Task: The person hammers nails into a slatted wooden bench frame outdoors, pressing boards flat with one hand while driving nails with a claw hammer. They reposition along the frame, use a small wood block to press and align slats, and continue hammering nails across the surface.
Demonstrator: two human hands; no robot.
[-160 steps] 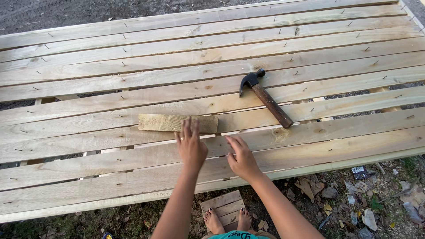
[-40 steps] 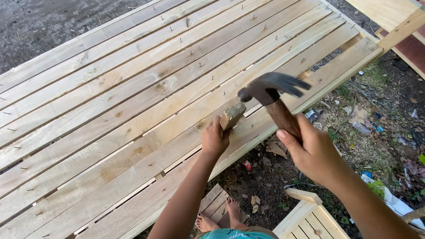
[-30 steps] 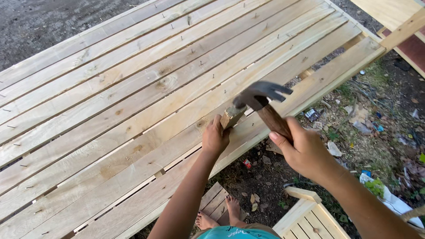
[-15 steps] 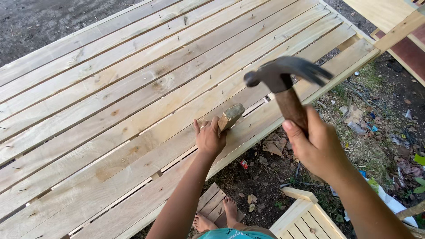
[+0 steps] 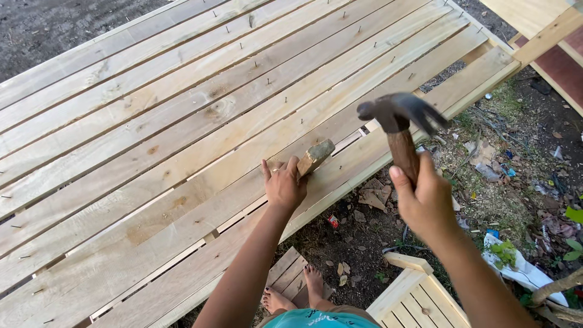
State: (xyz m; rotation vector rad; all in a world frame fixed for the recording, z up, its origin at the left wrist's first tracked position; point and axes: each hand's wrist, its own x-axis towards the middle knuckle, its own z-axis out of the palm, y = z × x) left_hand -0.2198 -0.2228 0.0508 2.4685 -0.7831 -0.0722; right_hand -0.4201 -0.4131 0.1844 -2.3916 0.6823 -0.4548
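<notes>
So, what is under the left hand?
The left hand presses a small wood block onto the slatted panel. The block's near end and the slat beneath are covered.

arms: bare, no sleeves
left hand: no glove
right hand: no glove
top: teal, just below the forearms
feet: bare, beside the teal top

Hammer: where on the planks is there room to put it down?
The planks left of the left hand lie bare, apart from small nails standing up. It is crowded by the wood block under that hand. The right hand holds the hammer raised.
</notes>
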